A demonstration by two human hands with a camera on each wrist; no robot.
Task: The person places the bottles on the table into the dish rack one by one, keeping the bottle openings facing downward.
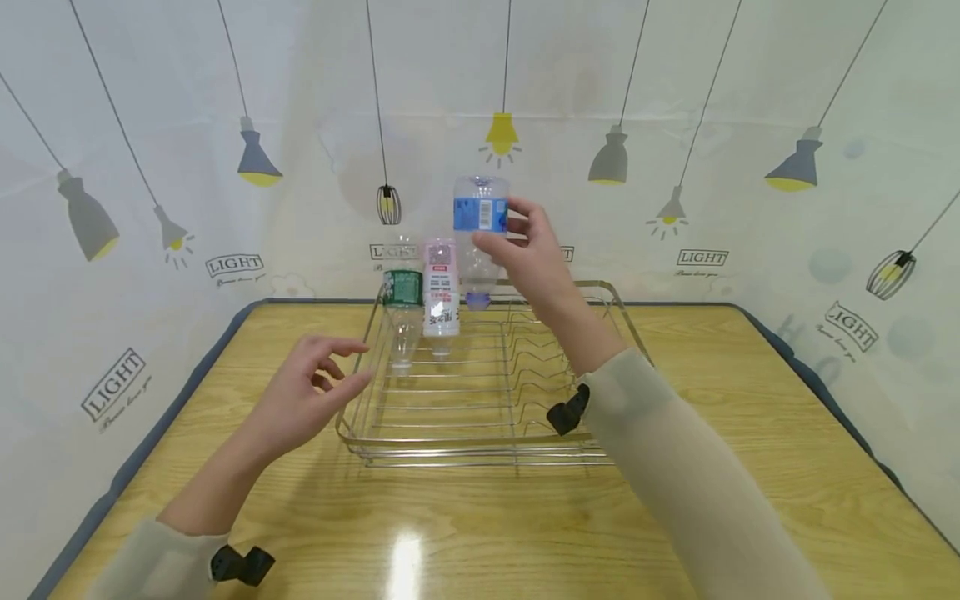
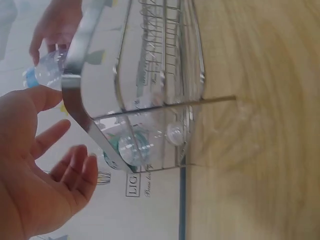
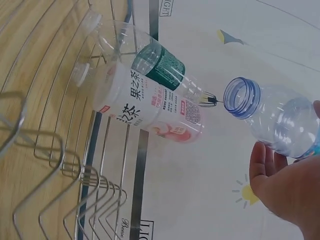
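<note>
My right hand (image 1: 527, 246) grips a clear plastic bottle with a blue label (image 1: 480, 214), its open neck pointing down over the wire dish rack (image 1: 450, 408). Two bottles stand neck-down at the rack's left: one with a green label (image 1: 403, 288), the other with a pink and white label (image 1: 441, 287). In the right wrist view the held bottle's blue-tinted neck (image 3: 242, 98) shows without a cap. Beside the rack's left rim, my left hand (image 1: 303, 396) is held with fingers loosely bent and nothing between them.
The rack stands on a wood-grain table (image 1: 465, 533) and has a row of wavy wire dividers (image 1: 536, 358) on its right side. A patterned cloth backdrop (image 1: 675, 100) rises behind and at both sides. Black cameras (image 1: 567, 410) sit on both sleeves.
</note>
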